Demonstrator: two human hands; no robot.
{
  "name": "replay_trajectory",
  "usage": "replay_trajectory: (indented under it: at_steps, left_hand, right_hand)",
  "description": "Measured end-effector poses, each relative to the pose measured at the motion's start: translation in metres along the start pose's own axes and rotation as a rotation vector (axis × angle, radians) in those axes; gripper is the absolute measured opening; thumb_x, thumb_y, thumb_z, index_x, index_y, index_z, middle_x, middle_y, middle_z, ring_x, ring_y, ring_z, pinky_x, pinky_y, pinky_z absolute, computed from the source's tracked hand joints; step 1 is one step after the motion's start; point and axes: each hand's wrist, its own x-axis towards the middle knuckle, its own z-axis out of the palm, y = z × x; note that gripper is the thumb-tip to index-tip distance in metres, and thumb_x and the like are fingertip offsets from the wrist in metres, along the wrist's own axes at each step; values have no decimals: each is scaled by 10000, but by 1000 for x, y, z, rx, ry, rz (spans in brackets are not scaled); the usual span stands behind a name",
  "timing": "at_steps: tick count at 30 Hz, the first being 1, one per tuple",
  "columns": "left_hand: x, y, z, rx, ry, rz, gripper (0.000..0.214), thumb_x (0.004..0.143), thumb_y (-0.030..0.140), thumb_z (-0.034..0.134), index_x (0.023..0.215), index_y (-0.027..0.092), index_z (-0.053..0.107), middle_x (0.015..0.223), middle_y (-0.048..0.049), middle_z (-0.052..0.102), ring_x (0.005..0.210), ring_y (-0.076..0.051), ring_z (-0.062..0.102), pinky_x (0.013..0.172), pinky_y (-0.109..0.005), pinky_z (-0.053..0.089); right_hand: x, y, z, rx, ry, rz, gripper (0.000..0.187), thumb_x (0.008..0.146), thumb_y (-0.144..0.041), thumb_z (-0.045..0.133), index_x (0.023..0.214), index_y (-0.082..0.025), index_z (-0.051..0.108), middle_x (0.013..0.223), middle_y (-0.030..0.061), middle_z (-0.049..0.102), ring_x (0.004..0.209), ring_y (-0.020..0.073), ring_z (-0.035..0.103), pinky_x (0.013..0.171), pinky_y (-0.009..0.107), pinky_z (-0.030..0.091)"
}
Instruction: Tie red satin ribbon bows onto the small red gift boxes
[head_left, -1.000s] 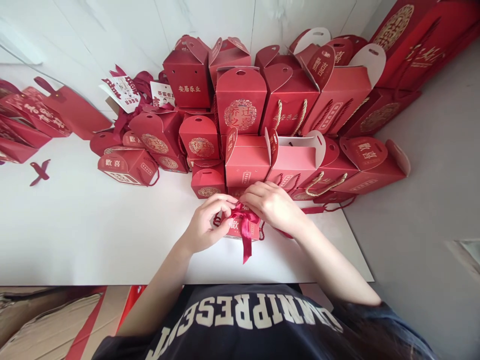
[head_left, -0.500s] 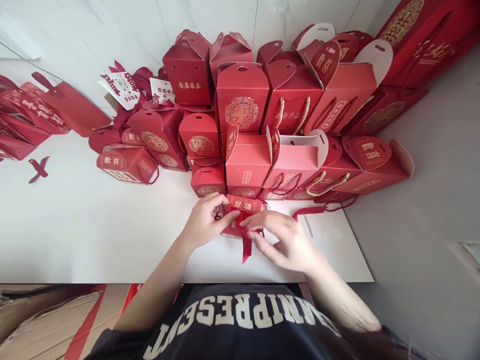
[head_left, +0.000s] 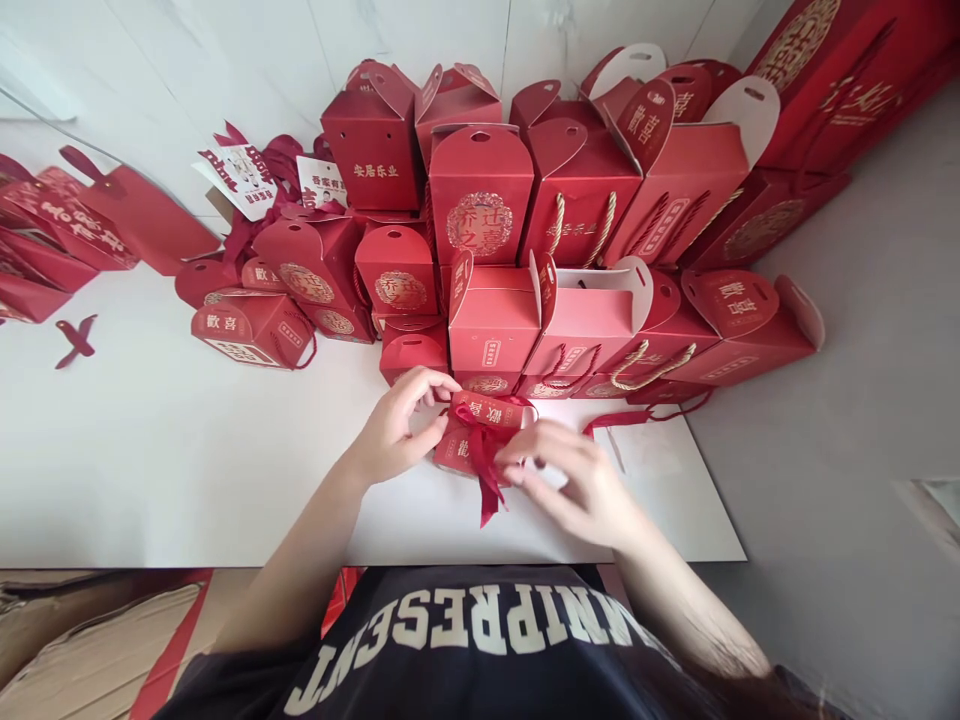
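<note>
A small red gift box (head_left: 454, 452) with pale lettering lies on the white table in front of me. Tied over it is a dark red ribbon (head_left: 486, 462), its tails hanging past the box's near edge. My left hand (head_left: 401, 425) is at the box's left side, thumb and fingers apart, fingertips at its edge. On the right, my right hand (head_left: 570, 478) is slightly blurred, its fingers apart beside the ribbon. Part of the box's right side is hidden behind that hand.
Stacked red gift boxes (head_left: 495, 320) stand just behind. A loose ribbon (head_left: 615, 420) and a clear sheet (head_left: 652, 450) lie to the right, near the grey wall (head_left: 847, 450). Red bags (head_left: 150, 210) and a ribbon piece (head_left: 77, 342) are at left.
My left hand has drawn back left from the ribbon, and my right hand has parted slightly from it. More of the box and both ribbon tails now show.
</note>
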Motion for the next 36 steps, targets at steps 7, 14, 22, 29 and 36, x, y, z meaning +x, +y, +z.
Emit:
replay_trajectory:
  at_steps: [7, 14, 22, 29, 36]
  left_hand:
    - [12, 0, -8, 66, -205, 55, 257, 838, 183, 550, 1070, 227, 650, 935, -42, 581, 857, -175, 559, 792, -298, 480]
    - [21, 4, -9, 37, -279, 23, 56, 766, 154, 594, 783, 194, 557, 705, 26, 496, 648, -118, 459, 621, -244, 388]
    - [26, 9, -20, -77, -445, -82, 33, 804, 174, 552, 826, 193, 537, 525, 88, 333, 506, -80, 282, 513, -212, 273]
    - [30, 7, -28, -128, -673, -188, 106, 802, 236, 618, 807, 176, 532, 506, 82, 413, 466, -67, 327, 467, -197, 249]
    - [30, 1, -25, -524, -785, -303, 196, 878, 320, 623, 842, 180, 492, 532, 38, 578, 466, -109, 554, 542, -220, 433]
  right_hand:
    - [9, 30, 3, 22, 70, 259, 89, 924, -318, 630, 937, -230, 625, 1174, 85, 594, 1162, 243, 546, 1016, 419, 426]
    - [16, 32, -4, 62, -44, 327, 141, 926, -341, 612, 865, -214, 624, 852, 35, 636, 793, 174, 612, 734, 313, 487]
    - [30, 38, -14, 459, -306, 504, 286, 907, -464, 620, 810, -206, 545, 523, -56, 581, 434, 96, 507, 462, 216, 377]
    - [31, 38, -13, 183, -190, 432, 181, 944, -376, 577, 870, -213, 549, 563, -56, 595, 498, 106, 530, 552, 228, 401]
    - [32, 27, -6, 32, -30, 356, 183, 987, -399, 501, 939, -224, 527, 703, -17, 618, 588, 132, 556, 595, 257, 421]
